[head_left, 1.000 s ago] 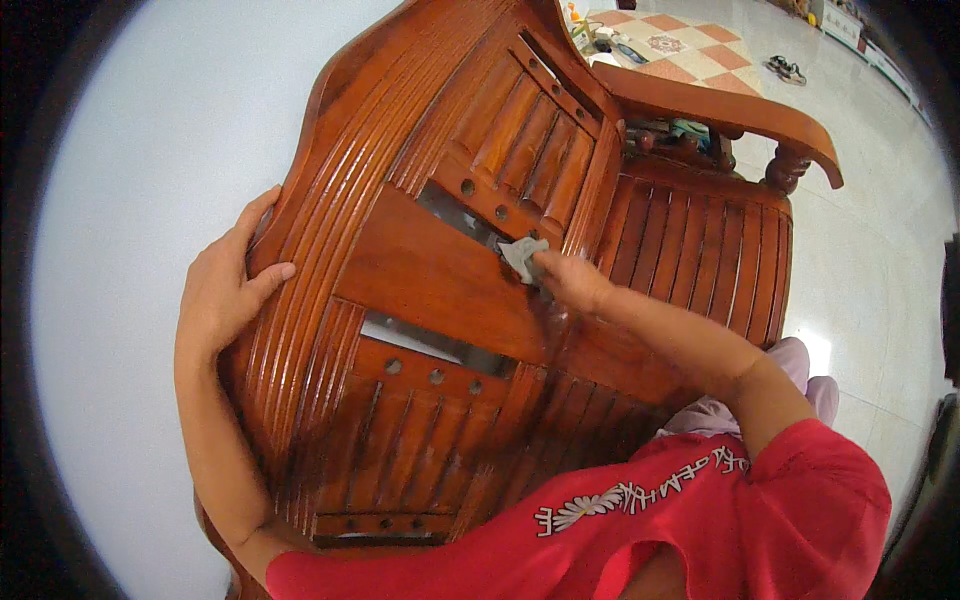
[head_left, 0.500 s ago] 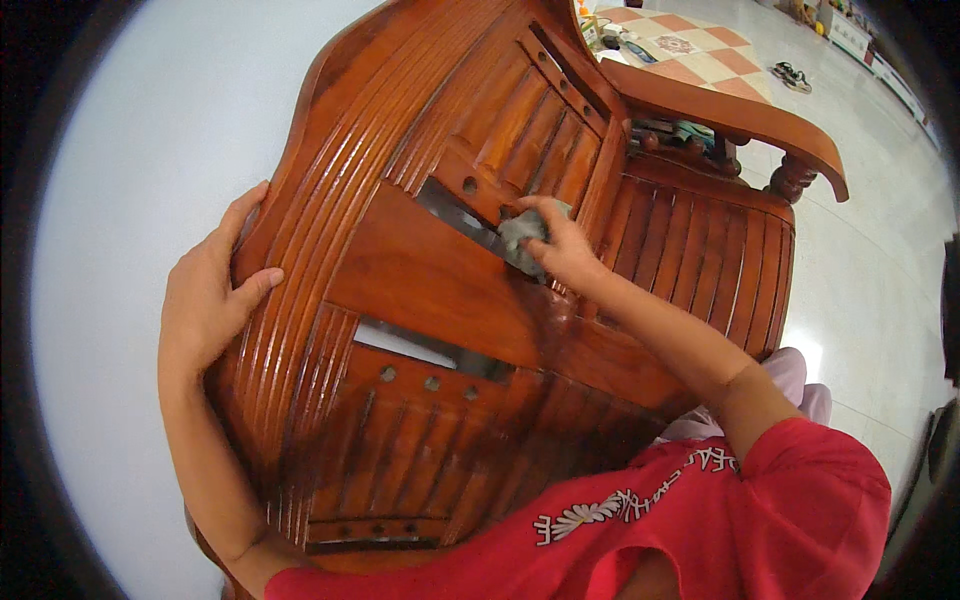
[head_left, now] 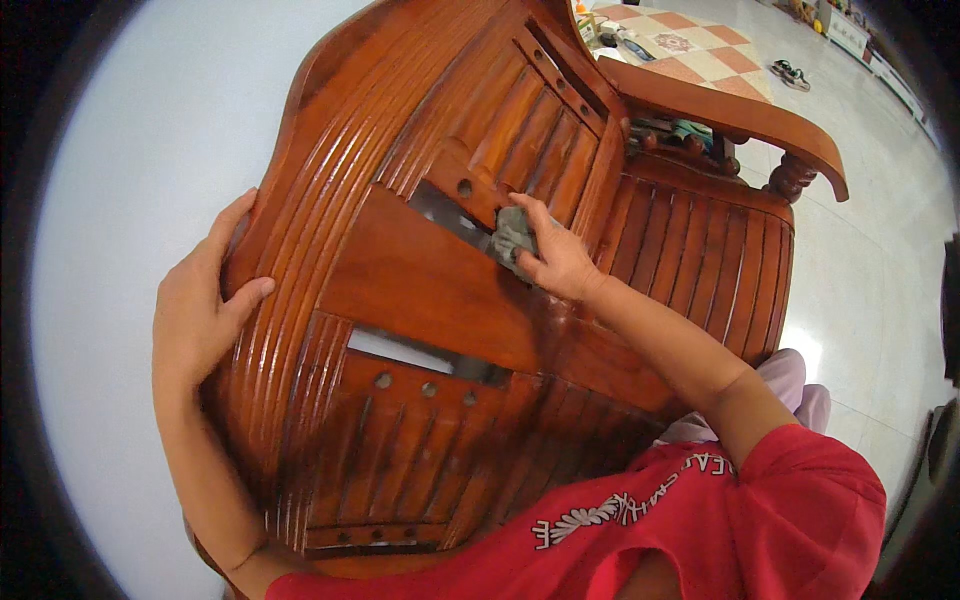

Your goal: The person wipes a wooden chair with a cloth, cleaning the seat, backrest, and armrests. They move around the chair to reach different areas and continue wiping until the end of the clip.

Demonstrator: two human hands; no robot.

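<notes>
A glossy reddish-brown wooden bench (head_left: pixel 430 275) fills the middle of the view, with a slatted back and ridged top rail. My left hand (head_left: pixel 200 300) is wrapped round the outer edge of that rail, thumb on the ridged front and fingers over the rim. In my right hand (head_left: pixel 557 255) is a crumpled grey-green cloth (head_left: pixel 512 236). It presses against the backrest at the lower end of a long slot, beside a panel with round holes. My palm and fingers partly cover the cloth.
The bench's curved armrest (head_left: pixel 730 110) and slatted seat (head_left: pixel 695 250) lie to the right. Beyond stands a checkered table (head_left: pixel 690 45) with small items on it. Sandals (head_left: pixel 790 75) rest on the pale tiled floor (head_left: pixel 870 250). A white wall (head_left: pixel 110 250) is close on the left.
My right hand and the cloth have shifted slightly left along the slot's end. My left hand keeps its hold on the rail, and the view has moved a little.
</notes>
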